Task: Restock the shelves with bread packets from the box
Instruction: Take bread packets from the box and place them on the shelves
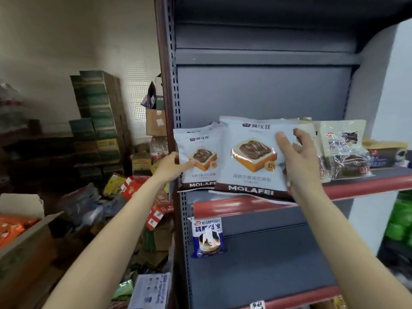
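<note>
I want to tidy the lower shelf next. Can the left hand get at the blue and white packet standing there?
Probably yes, once freed. The left hand now holds a white MOLAFEI bread packet above; the blue and white packet stands uncovered at the lower shelf's left side.

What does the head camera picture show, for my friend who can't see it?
Two bare hands set white Molafei bread packets on a red-edged shop shelf: the left hand holds a smaller packet and the right hand holds a bigger packet. Darker bread packets stand to the right, and stacked boxes fill the room on the left.
</note>
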A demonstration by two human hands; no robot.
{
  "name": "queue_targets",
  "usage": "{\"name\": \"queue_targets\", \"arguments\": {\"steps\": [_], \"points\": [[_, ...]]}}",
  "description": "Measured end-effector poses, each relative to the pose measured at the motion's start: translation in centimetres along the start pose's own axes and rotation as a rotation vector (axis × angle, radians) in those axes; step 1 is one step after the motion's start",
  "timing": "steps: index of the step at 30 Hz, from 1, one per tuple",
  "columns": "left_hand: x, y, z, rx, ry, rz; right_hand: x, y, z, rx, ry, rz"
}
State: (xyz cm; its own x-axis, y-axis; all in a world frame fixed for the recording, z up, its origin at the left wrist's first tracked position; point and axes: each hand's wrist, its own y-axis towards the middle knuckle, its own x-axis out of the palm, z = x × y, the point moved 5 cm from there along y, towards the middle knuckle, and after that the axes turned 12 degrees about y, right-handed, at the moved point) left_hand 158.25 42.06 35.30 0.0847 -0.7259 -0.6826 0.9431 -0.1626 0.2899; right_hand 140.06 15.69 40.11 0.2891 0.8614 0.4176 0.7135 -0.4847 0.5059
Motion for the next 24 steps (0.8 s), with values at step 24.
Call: {"name": "queue_targets", "arguments": {"steps": [24], "points": [[1.4,-6.0,2.4,0.022,-0.641,-0.022,9.1,-2.2,9.5,-0.701,-1.211,-0.408]]}}
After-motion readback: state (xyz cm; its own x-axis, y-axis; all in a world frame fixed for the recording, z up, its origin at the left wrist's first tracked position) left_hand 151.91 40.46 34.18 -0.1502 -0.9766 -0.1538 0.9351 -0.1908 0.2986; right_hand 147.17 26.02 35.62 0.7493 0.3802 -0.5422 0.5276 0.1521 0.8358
